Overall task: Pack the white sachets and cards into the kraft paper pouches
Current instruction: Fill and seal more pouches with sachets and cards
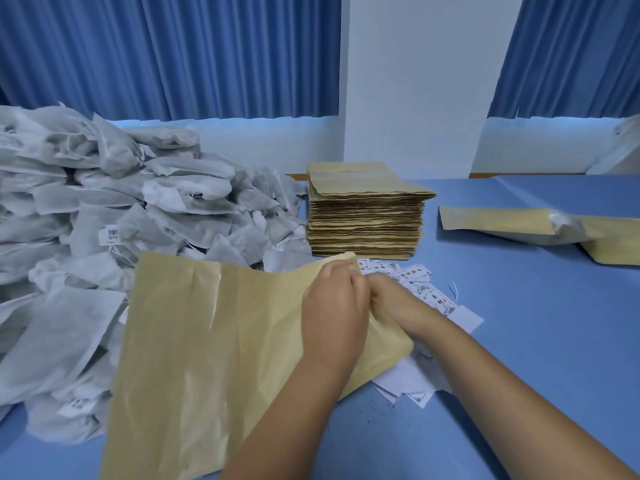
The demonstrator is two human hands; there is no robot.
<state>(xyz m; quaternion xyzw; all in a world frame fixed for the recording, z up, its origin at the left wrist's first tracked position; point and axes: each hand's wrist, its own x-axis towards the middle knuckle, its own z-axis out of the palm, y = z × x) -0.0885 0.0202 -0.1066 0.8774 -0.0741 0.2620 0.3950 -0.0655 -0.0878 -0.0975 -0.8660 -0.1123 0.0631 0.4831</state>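
A large kraft paper pouch point(207, 348) lies flat in front of me, its open end toward the upper right. My left hand point(332, 313) grips the pouch's upper edge near that corner. My right hand point(388, 299) pinches the same edge from the right, fingers meeting the left hand's. A big heap of white sachets point(104, 216) fills the left side. Small printed cards point(415, 282) lie scattered beside and partly under the pouch on the right. A stack of empty kraft pouches point(367, 216) stands behind my hands.
A filled kraft pouch point(540, 223) lies at the far right on the blue table point(536, 341). Blank white paper pieces point(408, 382) poke out below the pouch. Blue curtains and a white wall close the back.
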